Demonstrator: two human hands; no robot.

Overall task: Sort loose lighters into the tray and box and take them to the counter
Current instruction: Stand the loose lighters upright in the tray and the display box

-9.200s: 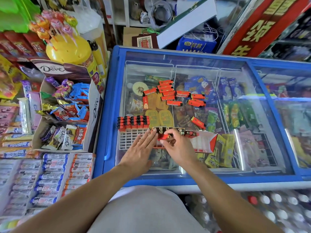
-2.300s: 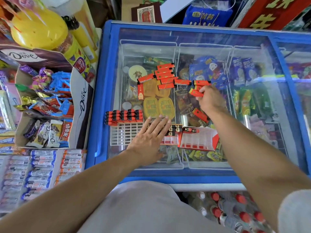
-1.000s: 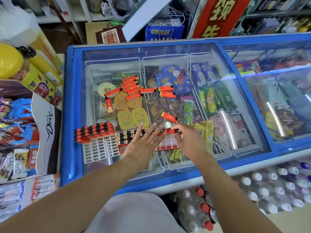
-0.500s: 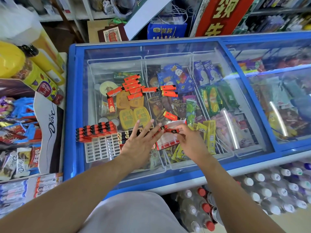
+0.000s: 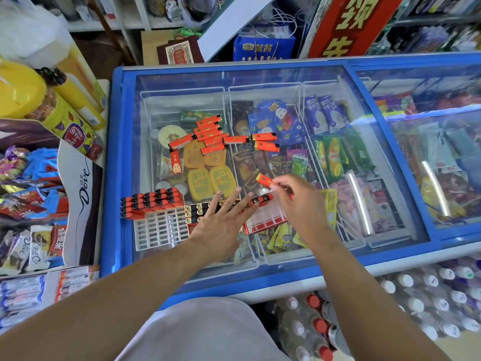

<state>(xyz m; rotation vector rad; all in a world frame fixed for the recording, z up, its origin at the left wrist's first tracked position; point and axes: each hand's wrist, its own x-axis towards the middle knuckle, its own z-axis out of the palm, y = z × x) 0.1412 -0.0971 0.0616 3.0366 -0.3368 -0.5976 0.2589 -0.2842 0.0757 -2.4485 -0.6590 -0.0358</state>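
Light: bright, even, daylight-like; shadows soft and faint.
Glare: pale streaks on the freezer lid (image 5: 364, 142), strongest toward its right edge.
Blur: bottles (image 5: 429, 295) at lower right smeared.
Distortion: wide-angle bowing at frame edges.

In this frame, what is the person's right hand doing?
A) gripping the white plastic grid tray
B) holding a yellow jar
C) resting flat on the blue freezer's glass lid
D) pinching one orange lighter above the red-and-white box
D: the right hand pinches one orange lighter at its fingertips, above the red-and-white box; it touches neither tray nor jar.
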